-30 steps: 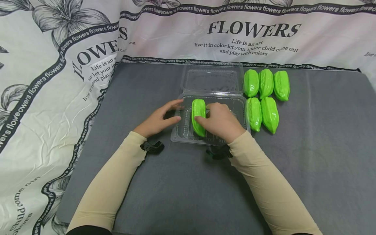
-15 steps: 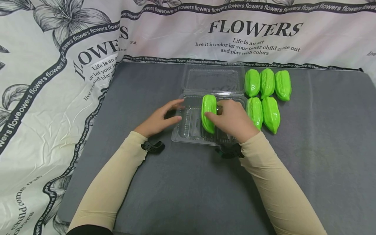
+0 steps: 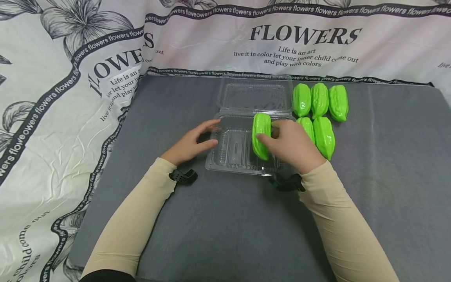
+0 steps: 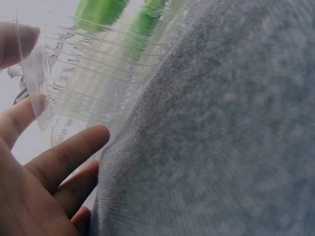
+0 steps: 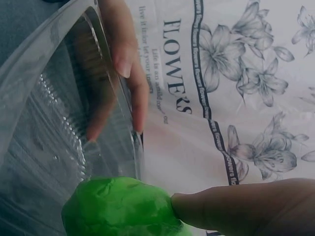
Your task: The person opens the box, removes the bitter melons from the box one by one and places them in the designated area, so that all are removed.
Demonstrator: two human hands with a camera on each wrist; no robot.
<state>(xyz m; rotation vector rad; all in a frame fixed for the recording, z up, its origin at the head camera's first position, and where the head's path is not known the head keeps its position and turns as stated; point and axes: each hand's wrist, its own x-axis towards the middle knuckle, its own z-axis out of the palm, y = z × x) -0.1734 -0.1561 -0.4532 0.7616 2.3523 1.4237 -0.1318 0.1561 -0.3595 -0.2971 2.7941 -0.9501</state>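
Observation:
In the head view a clear plastic clamshell box (image 3: 225,166) lies with its lid (image 3: 255,94) folded back. My right hand (image 3: 292,143) holds a glossy green star fruit (image 3: 261,135) over the right half of the box, thumb on its near side. The right wrist view shows that star fruit (image 5: 120,209) close up, with the box wall behind it. At the box's left edge my left hand (image 3: 192,143) has its fingers spread. In the left wrist view the thumb and forefinger of the left hand (image 4: 44,182) are at the clear rim (image 4: 32,73).
Several more green star fruits (image 3: 320,100) lie in two rows right of the box, one partly hidden by the right hand. A grey cloth (image 3: 218,223) covers the table. White flower-printed fabric (image 3: 197,43) hangs behind and at the left.
My right hand has moved the star fruit to the right across the box, from near its left middle to its right half. The left hand has stayed at the box's left edge.

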